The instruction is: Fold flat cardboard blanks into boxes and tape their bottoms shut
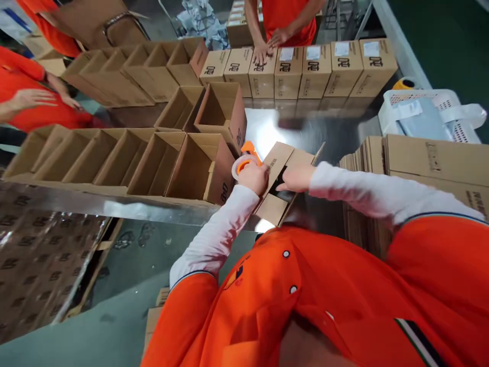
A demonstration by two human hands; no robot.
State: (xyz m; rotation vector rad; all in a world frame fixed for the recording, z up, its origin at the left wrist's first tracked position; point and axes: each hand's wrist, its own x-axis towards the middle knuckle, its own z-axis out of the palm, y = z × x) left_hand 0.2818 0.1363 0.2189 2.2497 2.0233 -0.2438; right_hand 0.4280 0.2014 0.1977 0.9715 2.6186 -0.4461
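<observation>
Carton (278, 157): one, on table (262, 120); flaps partly folded. Left hand (253, 176): carton's left edge, curled round tape dispenser (249, 147). Right hand (298, 177): carton's opening, grip unclear. Step, apparently: flap-folding; next calls for pressing flat.

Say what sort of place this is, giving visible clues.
Probably a packing area in a warehouse or factory: open cardboard boxes stand in rows on a metal table, flattened cartons are piled nearby, and an orange tape dispenser is at the left hand.

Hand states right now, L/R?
Left hand: closed, holding the orange tape dispenser.
Right hand: fingers at the gap between the carton flaps; whether it grips can't be told.
</observation>
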